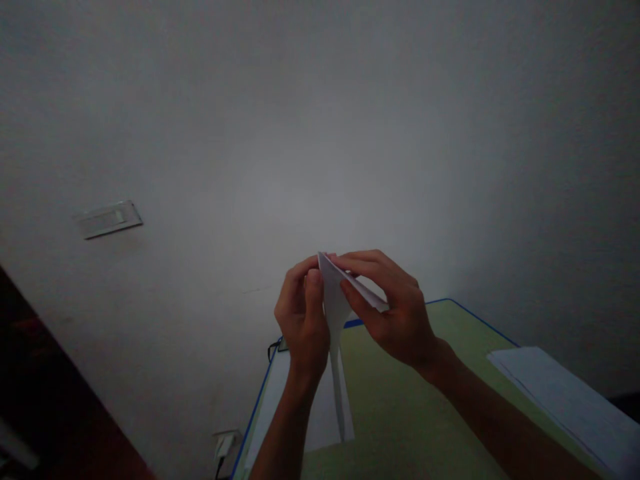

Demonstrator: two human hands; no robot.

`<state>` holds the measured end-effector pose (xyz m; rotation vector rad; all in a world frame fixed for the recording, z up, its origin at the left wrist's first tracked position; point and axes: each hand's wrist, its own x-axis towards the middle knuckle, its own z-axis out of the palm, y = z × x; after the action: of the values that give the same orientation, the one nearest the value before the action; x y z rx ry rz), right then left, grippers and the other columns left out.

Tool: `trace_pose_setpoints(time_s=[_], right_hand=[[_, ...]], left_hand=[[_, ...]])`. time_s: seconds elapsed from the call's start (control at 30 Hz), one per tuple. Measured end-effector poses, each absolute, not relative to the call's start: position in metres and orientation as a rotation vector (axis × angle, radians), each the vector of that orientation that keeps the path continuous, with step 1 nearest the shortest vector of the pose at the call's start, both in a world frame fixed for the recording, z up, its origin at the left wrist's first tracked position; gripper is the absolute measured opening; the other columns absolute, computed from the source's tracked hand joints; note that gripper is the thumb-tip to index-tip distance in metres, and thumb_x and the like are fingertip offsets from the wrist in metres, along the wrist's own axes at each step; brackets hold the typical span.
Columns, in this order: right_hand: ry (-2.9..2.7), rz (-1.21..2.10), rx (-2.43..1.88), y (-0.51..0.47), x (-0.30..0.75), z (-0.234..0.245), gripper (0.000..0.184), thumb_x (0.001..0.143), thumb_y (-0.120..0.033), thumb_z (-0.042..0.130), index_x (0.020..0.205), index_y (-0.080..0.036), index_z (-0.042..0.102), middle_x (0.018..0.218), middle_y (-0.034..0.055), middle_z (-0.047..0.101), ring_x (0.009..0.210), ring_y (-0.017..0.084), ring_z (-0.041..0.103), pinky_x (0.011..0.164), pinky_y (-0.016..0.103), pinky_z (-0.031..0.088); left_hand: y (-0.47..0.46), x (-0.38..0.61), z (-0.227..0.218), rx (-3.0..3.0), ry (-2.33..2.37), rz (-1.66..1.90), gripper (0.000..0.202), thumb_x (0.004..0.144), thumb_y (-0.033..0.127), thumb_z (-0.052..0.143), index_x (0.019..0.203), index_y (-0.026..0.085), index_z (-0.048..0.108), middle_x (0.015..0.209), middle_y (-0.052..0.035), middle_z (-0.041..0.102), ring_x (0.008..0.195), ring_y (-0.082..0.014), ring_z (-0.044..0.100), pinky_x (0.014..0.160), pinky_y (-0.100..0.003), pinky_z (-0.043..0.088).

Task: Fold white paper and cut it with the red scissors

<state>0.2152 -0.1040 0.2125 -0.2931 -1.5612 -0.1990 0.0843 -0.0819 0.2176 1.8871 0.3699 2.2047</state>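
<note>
A folded sheet of white paper (333, 293) is held up in both hands, above the far part of the table. Its folded tip points upward, and a narrow strip hangs down below. My left hand (303, 313) grips the left side of the paper, thumb on the near face and fingers behind. My right hand (395, 303) pinches the right flap between thumb and fingers, and this flap slants down to the right. The fingertips of both hands come close together near the top point. Part of the paper is hidden behind the fingers.
The green table (400, 400) has a blue edge and stands against a grey wall (320, 133). White paper (325, 413) lies at its left, and a stack of white sheets (575, 407) at its right. A plug (225, 445) sits in a low socket; a switch plate (110, 220) is at left.
</note>
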Motion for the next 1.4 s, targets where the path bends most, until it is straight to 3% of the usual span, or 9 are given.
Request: trace_pose_setpoints(time_s=[0.27,0.7,0.93,1.2,1.4], right_hand=[[-1.564,-0.202,-0.268,-0.109,0.194,0.202,0.056,0.087,-0.003,0.059,0.141,-0.02,0.059,0.135,0.0133,0.063,0.128,0.026,0.059,0.109,0.048,0.052],[-1.46,-0.157,-0.293,-0.117,0.196,0.206,0.044,0.088,-0.004,0.063,0.126,-0.025,0.065,0.121,0.0074,0.069,0.116,0.024,0.064,0.101,0.045,0.056],[-1.521,-0.187,-0.348,-0.118,0.211,0.214,0.043,0.091,-0.005,0.061,0.128,-0.026,0.065,0.119,0.007,0.069,0.112,0.023,0.064,0.097,0.043,0.056],[-1.557,-0.14,-0.3,-0.119,0.212,0.215,0.04,0.088,-0.003,0.062,0.123,-0.024,0.067,0.119,0.0073,0.071,0.115,0.023,0.065,0.098,0.044,0.056],[-1.54,-0.14,-0.297,-0.128,0.206,0.219,0.04,0.091,-0.007,0.061,0.126,-0.026,0.064,0.121,0.0059,0.073,0.112,0.022,0.067,0.095,0.043,0.057]], left_hand=[[-0.087,0.083,0.218,1.848,0.346,2.197,0.02,0.105,0.033,0.052,0.111,0.021,0.068,0.105,-0.0053,0.075,0.099,-0.0169,0.071,0.088,-0.032,0.058],[-0.093,0.082,0.219,1.914,0.278,2.098,0.017,0.103,0.033,0.056,0.112,0.022,0.066,0.109,-0.0066,0.073,0.101,-0.0189,0.07,0.089,-0.034,0.058],[-0.093,0.079,0.222,1.764,0.369,2.013,0.019,0.1,0.039,0.059,0.107,0.023,0.067,0.081,-0.0003,0.066,0.069,-0.0136,0.064,0.065,-0.026,0.056],[-0.092,0.08,0.22,1.865,0.31,2.025,0.019,0.102,0.034,0.057,0.11,0.022,0.07,0.106,-0.0053,0.072,0.093,-0.0166,0.069,0.089,-0.032,0.057],[-0.096,0.081,0.221,1.928,0.268,2.089,0.016,0.102,0.03,0.058,0.113,0.023,0.067,0.109,-0.006,0.073,0.102,-0.019,0.071,0.09,-0.034,0.058]])
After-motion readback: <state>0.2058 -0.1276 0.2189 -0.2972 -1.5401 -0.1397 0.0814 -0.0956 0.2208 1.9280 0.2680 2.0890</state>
